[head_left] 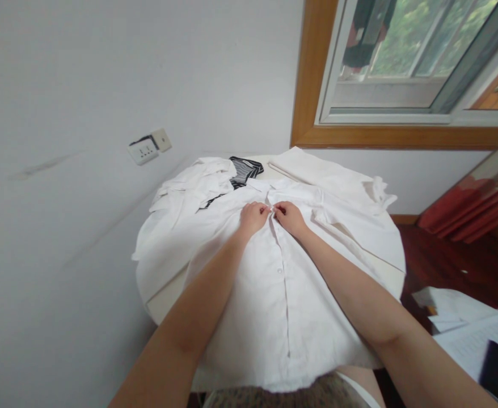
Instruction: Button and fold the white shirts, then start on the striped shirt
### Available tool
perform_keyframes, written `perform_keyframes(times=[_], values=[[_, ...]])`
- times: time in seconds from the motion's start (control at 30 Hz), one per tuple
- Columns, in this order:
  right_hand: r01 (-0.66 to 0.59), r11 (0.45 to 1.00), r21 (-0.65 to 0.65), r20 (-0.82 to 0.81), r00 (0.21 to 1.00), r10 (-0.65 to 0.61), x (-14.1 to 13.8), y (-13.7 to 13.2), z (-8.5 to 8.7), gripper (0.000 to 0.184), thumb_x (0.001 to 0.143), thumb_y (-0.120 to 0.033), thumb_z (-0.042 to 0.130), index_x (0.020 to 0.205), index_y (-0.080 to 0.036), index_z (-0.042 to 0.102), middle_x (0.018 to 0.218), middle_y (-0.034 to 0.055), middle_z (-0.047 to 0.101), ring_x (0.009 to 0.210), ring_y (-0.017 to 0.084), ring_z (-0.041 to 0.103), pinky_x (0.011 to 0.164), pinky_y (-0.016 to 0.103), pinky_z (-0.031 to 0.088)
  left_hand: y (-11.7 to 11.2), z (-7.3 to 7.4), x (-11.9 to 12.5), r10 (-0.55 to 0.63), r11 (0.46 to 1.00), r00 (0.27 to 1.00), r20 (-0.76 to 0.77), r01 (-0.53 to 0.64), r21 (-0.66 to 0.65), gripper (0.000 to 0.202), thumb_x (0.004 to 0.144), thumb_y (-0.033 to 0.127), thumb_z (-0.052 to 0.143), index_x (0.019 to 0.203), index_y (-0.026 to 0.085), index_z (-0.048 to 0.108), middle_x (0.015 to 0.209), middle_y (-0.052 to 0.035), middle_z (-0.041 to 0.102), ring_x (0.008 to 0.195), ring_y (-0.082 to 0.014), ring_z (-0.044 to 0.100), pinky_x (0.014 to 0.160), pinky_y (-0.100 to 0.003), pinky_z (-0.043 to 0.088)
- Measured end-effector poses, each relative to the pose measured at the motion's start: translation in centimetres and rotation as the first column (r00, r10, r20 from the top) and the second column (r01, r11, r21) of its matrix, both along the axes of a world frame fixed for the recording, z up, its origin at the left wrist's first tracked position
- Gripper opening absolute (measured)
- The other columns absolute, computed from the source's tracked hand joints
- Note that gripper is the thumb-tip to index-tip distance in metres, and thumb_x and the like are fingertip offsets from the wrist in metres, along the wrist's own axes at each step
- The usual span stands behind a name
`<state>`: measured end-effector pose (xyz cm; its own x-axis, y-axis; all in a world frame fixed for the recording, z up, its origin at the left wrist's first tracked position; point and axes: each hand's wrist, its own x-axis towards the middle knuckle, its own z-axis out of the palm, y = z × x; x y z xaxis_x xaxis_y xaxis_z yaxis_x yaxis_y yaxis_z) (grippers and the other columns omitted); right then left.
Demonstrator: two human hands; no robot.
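Note:
A white button-up shirt (249,306) lies front side up, its sleeves spread to both sides and its hem hanging toward me. At the upper placket, just below the collar, my left hand (254,217) pinches one front edge. My right hand (290,219) pinches the opposite edge, fingertips almost meeting the left ones. Whatever small part sits between the fingertips is hidden. Lower down, a button (279,271) shows on the placket, which runs to the hem.
The round table (164,303) stands against the wall. Crumpled white clothing (189,184), a black-and-white striped garment (247,170) and a folded white cloth (321,170) lie at its far side. A wall socket (143,151) is at left; papers (472,334) lie at lower right.

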<state>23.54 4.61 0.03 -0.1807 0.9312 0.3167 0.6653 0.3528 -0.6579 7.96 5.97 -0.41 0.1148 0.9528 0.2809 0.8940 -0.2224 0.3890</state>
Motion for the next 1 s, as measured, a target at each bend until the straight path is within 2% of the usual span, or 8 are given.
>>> perform_keyframes(times=[0.17, 0.3, 0.47, 0.6, 0.7, 0.83, 1.0], values=[[-0.043, 0.999, -0.008, -0.085, 0.996, 0.042, 0.4, 0.3, -0.4, 0.026, 0.088, -0.025, 0.049, 0.095, -0.018, 0.073, 0.085, 0.0044, 0.073, 0.082, 0.017, 0.065, 0.079, 0.027, 0.048, -0.2, -0.1, 0.0, 0.007, 1.000, 1.000, -0.014, -0.007, 0.001, 0.030, 0.093, 0.032, 0.046, 0.096, 0.022, 0.074, 0.105, -0.0062, 0.072, 0.100, -0.0205, 0.063, 0.096, -0.035, 0.043], [-0.119, 0.991, -0.059, -0.179, 0.978, 0.107, 0.7, 0.8, -0.8, 0.025, 0.086, -0.021, 0.050, 0.094, -0.017, 0.073, 0.072, 0.0011, 0.070, 0.067, 0.014, 0.064, 0.070, 0.024, 0.048, -0.3, -0.1, 0.0, 0.005, 1.000, 1.000, -0.030, -0.005, 0.007, 0.030, 0.093, 0.028, 0.046, 0.098, 0.023, 0.074, 0.107, -0.0064, 0.072, 0.104, -0.0212, 0.062, 0.097, -0.035, 0.043], [-0.101, 0.992, -0.079, -0.245, 0.966, 0.079, 0.5, 1.1, -1.0, 0.020, 0.083, -0.018, 0.054, 0.089, -0.017, 0.074, 0.065, -0.0001, 0.069, 0.062, 0.013, 0.064, 0.064, 0.022, 0.047, -0.4, 0.0, 0.2, 0.026, 1.000, 0.998, -0.062, -0.025, 0.014, 0.035, 0.096, 0.029, 0.041, 0.098, 0.022, 0.075, 0.106, -0.0074, 0.072, 0.103, -0.0216, 0.062, 0.095, -0.035, 0.043], [-0.113, 0.993, -0.046, -0.242, 0.965, 0.098, 0.5, 1.0, -1.0, 0.020, 0.084, -0.023, 0.057, 0.088, -0.017, 0.075, 0.067, 0.0011, 0.071, 0.063, 0.014, 0.065, 0.065, 0.022, 0.048, -0.5, 0.2, 0.3, 0.046, 0.999, 0.996, -0.081, -0.045, 0.014, 0.042, 0.098, 0.037, 0.037, 0.095, 0.020, 0.076, 0.103, -0.0097, 0.073, 0.101, -0.0228, 0.062, 0.092, -0.035, 0.043], [-0.136, 0.990, -0.038, -0.209, 0.970, 0.125, 0.8, 1.0, -0.8, 0.024, 0.087, -0.024, 0.053, 0.089, -0.017, 0.076, 0.069, 0.0014, 0.072, 0.064, 0.014, 0.065, 0.067, 0.022, 0.049, -0.5, 0.3, 0.3, 0.043, 0.999, 0.996, -0.074, -0.043, 0.000, 0.040, 0.098, 0.032, 0.037, 0.096, 0.020, 0.075, 0.104, -0.0092, 0.073, 0.102, -0.0222, 0.062, 0.093, -0.034, 0.042], [-0.185, 0.981, -0.062, -0.191, 0.967, 0.170, 1.2, 1.3, -0.9, 0.025, 0.085, -0.017, 0.053, 0.095, -0.018, 0.076, 0.073, 0.0012, 0.073, 0.069, 0.014, 0.068, 0.071, 0.023, 0.051, -0.4, 0.3, 0.3, 0.029, 0.999, 0.998, -0.051, -0.029, -0.014, 0.039, 0.097, 0.029, 0.037, 0.099, 0.021, 0.075, 0.106, -0.0077, 0.073, 0.105, -0.0213, 0.062, 0.096, -0.034, 0.041], [-0.184, 0.976, -0.116, -0.250, 0.956, 0.151, 1.4, 1.7, -1.4, 0.032, 0.084, -0.011, 0.049, 0.101, -0.018, 0.075, 0.082, 0.0018, 0.075, 0.074, 0.014, 0.071, 0.077, 0.025, 0.054, -0.5, 0.3, 0.2, 0.018, 1.000, 1.000, -0.020, -0.018, 0.001, 0.042, 0.098, 0.031, 0.035, 0.095, 0.021, 0.076, 0.103, -0.0070, 0.074, 0.103, -0.0203, 0.063, 0.097, -0.033, 0.041]])
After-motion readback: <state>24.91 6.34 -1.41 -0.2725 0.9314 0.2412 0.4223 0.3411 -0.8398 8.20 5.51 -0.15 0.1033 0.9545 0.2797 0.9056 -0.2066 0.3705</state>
